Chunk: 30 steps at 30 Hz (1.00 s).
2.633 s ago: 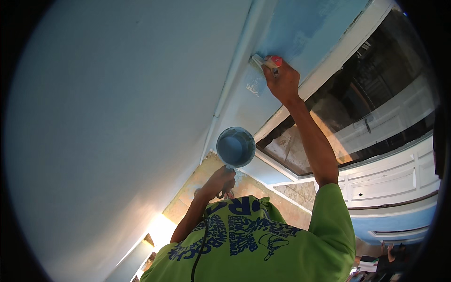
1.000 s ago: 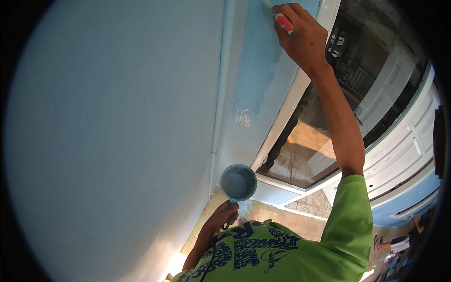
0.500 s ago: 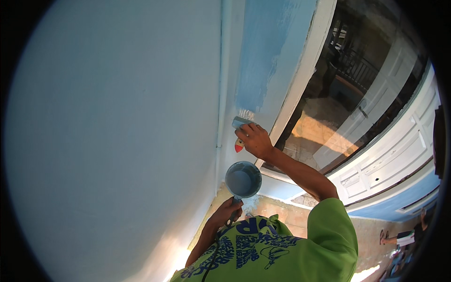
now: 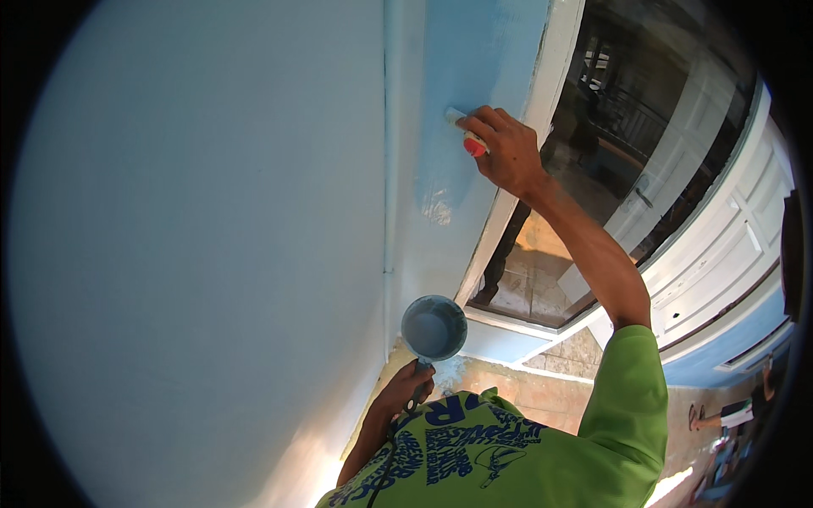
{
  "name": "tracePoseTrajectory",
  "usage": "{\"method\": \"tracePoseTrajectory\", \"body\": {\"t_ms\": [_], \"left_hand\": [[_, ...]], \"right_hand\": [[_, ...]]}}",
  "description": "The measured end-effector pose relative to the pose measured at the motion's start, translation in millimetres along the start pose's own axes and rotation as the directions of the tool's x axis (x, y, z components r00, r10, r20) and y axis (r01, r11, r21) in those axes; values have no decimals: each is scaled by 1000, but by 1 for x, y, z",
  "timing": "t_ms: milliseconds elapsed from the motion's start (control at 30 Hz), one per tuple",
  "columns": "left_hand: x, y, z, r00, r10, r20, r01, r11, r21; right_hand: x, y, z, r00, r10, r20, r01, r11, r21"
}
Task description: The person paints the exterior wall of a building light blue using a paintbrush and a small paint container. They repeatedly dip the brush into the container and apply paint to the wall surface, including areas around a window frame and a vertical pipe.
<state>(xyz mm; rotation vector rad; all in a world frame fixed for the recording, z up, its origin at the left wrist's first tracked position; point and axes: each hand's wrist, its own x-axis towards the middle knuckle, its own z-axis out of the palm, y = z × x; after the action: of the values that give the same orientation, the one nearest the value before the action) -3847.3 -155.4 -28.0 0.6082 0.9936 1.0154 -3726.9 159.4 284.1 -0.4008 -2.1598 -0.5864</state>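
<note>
Using the window [image 4: 631, 102] as my marker: the big pale wall [image 4: 212, 254] is way off to its left, with a thin pipe [image 4: 388, 186] running up its near edge. Then, just below the window's lower left corner, there's the left hand [image 4: 405, 392], fingers wrapped round the handle of a grey-blue dipper [image 4: 459, 327]. That cup looks like light plastic, but the paint [image 4: 430, 333] inside probably makes it front-heavy and sloshy. I'd grip high on the handle, close to the cup, and keep it level; the handle may be slick if it's smeared.

Next along, left of the window and partway up, is the brush [image 4: 455, 117], its head apparently against the blue strip [image 4: 474, 51]. Should be light, with a stiff handle and a soft, bendy end, so pinch it low, near the head. The right hand [image 4: 508, 152], right beside the window frame, has its fingers clamped on that handle, red butt poking out. Can't see the thumb properly, and the bristle tips blur into the blue.

Inside the window it's dark, and I can't sort reflections from what's behind. Well right and below it, another person [image 4: 735, 416] is sideways and half lost at the rim.
</note>
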Motion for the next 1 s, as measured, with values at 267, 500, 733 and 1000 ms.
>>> {"method": "tracePoseTrajectory", "body": {"t_ms": [267, 500, 733, 1000], "left_hand": [[6, -7, 0, 1000, -7, 4, 7, 1000, 0], [10, 2, 12, 1000, -23, -5, 23, 999, 24], [21, 5, 14, 1000, -18, 18, 16, 996, 85], [35, 2, 19, 999, 12, 47, -14, 999, 47]], "right_hand": [[118, 30, -75, 971, -210, -113, 173, 947, -270], [-2, 13, 12, 867, -490, 92, 490, 802, -343], [-13, -6, 0, 978, -128, 163, 104, 983, 150], [169, 81, -101, 983, -29, -183, 13, 996, -88]]}}
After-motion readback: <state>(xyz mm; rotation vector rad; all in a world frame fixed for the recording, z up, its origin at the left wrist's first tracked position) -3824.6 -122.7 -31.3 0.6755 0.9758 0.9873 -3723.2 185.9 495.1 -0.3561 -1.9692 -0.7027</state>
